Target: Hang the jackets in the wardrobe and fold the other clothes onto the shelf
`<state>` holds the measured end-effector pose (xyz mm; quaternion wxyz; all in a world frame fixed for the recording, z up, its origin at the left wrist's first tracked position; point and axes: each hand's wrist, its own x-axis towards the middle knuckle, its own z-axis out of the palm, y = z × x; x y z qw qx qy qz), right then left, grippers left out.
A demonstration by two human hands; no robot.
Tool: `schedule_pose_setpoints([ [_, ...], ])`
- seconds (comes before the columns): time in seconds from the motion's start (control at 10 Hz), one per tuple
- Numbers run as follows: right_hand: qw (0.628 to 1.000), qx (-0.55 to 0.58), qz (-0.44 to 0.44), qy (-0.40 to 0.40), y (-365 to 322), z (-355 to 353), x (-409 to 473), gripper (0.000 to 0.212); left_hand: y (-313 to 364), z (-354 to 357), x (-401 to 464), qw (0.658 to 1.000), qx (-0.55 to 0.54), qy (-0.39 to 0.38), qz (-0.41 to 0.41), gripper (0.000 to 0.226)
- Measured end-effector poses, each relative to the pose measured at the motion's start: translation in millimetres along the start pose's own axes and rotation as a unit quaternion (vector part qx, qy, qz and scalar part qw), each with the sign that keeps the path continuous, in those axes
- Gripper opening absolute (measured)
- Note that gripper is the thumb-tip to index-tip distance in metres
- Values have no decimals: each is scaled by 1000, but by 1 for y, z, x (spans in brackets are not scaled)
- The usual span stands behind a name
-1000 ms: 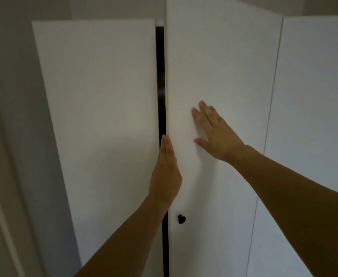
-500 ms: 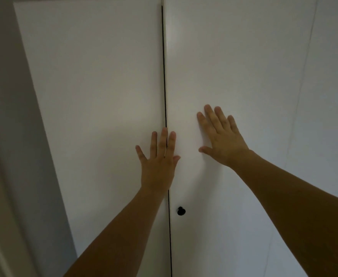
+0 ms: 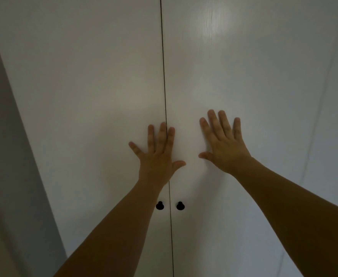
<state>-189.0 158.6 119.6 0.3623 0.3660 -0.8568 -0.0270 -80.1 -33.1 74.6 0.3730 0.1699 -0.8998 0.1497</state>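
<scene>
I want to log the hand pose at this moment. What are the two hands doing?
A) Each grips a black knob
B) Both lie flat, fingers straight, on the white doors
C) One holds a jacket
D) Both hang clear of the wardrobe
B: the left hand and right hand press flat on the wardrobe doors, above the black knobs.

- Two hands and two forearms show in the head view, reaching up from the bottom edge.
- The left hand (image 3: 157, 156) is bare: no glove, no ring and no watch or band at the wrist.
- The right hand (image 3: 223, 145) is likewise bare, with nothing worn on its fingers (image 3: 214, 122) or wrist.
- Both forearms are uncovered along their whole visible length; no sleeve or cuff shows anywhere in the picture.
- The fingernails look short and plain, though the dim light and slight blur leave finer detail unclear.
- No other part of the person is in view.
</scene>
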Motion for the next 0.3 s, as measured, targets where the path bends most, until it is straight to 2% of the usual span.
schedule_pose_setpoints([
  [0.3,1000,-11,3,-5,-6,-7,-2,105,0,-7,-1,999,23,-24,6,104],
])
